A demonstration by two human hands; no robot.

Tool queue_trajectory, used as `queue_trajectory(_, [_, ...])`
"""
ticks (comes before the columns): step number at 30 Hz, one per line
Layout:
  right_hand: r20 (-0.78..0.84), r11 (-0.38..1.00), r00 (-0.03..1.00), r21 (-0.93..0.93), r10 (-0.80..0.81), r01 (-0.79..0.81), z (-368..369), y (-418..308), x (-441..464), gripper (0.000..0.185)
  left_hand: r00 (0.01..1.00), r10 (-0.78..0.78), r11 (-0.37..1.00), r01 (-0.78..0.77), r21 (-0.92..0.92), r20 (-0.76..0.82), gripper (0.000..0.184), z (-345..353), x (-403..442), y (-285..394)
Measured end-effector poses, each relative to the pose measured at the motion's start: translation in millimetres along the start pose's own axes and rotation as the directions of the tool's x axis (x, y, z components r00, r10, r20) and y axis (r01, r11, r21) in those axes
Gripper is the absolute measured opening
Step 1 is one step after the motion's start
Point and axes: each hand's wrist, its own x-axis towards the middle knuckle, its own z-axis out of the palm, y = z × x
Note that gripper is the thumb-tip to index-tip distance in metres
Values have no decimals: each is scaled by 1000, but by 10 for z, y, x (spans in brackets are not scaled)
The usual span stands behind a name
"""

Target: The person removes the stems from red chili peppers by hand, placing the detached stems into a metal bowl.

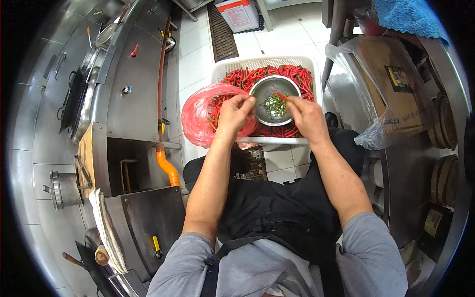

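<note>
A white plastic basket [318, 79] holds many red chilies [302, 74]. On the chilies rests a round metal bowl [263, 86] with green stems [275, 105] inside. My right hand [308, 118] is closed at the bowl's right rim, pinching a red chili [280, 94] that points left over the bowl. At the bowl's left rim my left hand [236, 113] has thumb and forefinger pressed together; what they hold, if anything, is too small to name. A pink plastic bag [195, 115] lies open on the basket's left side, beside my left wrist, with red chilies in its mouth.
Steel counters with an orange pipe [168, 168] stand at the left. On the right, a cardboard box in clear plastic [396, 94] sits by a shelf, near a blue cloth [410, 19]. A white and red container [240, 17] stands beyond the basket, beside a floor drain [221, 34].
</note>
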Motion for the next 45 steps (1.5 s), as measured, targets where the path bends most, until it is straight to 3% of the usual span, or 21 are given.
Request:
queue_trajectory(1, [-29, 983, 988, 114, 150, -146, -32, -17, 23, 17, 997, 68, 951, -56, 304, -30, 25, -25, 47, -73])
queue_trajectory(2, [-28, 983, 989, 116, 148, -144, -32, -32, 31, 17, 974, 218, 872, -220, 437, 55, 26, -22, 74, -183])
queue_trajectory(5, [-131, 983, 983, 115, -129, 144, 30, -44, 39, 18, 972, 108, 795, -212, 569, 210, 28, 125, -111, 97])
queue_trajectory(6, [-133, 983, 983, 115, -127, 142, 35, -62, 33, 18, 971, 108, 794, -213, 569, 213, 28, 139, -90, 56])
queue_trajectory(8, [133, 978, 990, 195, 42, -67, 17, -90, -4, 19, 972, 124, 881, -200, 429, 199, 28, 169, -19, -59])
queue_trajectory(10, [101, 976, 995, 215, 24, -45, 61, -29, -31, 20, 978, 79, 868, -162, 469, 191, 27, 178, -14, 2])
queue_trajectory(13, [207, 958, 972, 236, 114, -163, 62, -35, -46, 21, 978, 43, 910, -124, 397, 206, 27, 169, -41, 29])
queue_trajectory(15, [307, 912, 924, 268, 226, -312, 30, -64, -48, 20, 978, 40, 999, -37, -17, 204, 21, 188, -74, 40])
queue_trajectory(16, [305, 911, 925, 268, 229, -314, 25, -57, -51, 20, 978, 39, 999, -37, -15, 207, 21, 181, -64, 35])
queue_trajectory(18, [330, 847, 900, 352, 285, -398, 26, -41, -51, 21, 973, -58, 923, 137, -359, 222, 15, 144, -31, 13])
queue_trajectory(19, [330, 846, 900, 354, 285, -398, 34, -41, -61, 21, 966, -76, 894, 175, -412, 246, 13, 142, -19, 7])
queue_trajectory(21, [254, 934, 955, 277, 157, -227, 42, -48, -81, 15, 958, -105, 859, 223, -460, 268, 13, 141, 4, -33])
queue_trajectory(22, [254, 934, 955, 276, 155, -225, 42, -64, -86, 15, 947, -132, 819, 270, -507, 293, 13, 140, 20, -63])
queue_trajectory(25, [140, 977, 977, 159, -163, 141, 62, -145, -115, 14, 920, -148, 783, 333, -525, 363, 13, 102, 83, -157])
queue_trajectory(31, [241, 963, 934, 124, -265, 241, 118, -194, -169, 15, 918, -217, 843, 348, -410, 333, 13, 148, 23, -110])
queue_trajectory(34, [281, 938, 896, 143, -343, 314, 161, -224, -197, 18, 933, -171, 882, 288, -372, 318, 12, 195, 40, -127])
queue_trajectory(37, [136, 938, 943, 216, -303, 270, 155, -200, -177, 20, 953, -134, 823, 260, -504, 273, 13, 169, -1, -15])
queue_trajectory(38, [178, 951, 980, 308, -93, 34, 125, -152, -149, 17, 958, -96, 785, 239, -571, 270, 15, 143, -10, -3])
queue_trajectory(40, [313, 791, 898, 439, 310, -426, 68, -61, -106, 16, 940, -84, 798, 262, -543, 330, 21, 108, -55, 21])
queue_trajectory(42, [289, 787, 904, 452, 315, -419, 80, -24, -118, 17, 939, -34, 938, 148, -313, 343, 26, 135, -134, 64])
queue_trajectory(45, [309, 886, 919, 315, 244, -341, 60, -54, -112, 17, 954, -45, 955, 129, -268, 298, 23, 226, -128, 91])
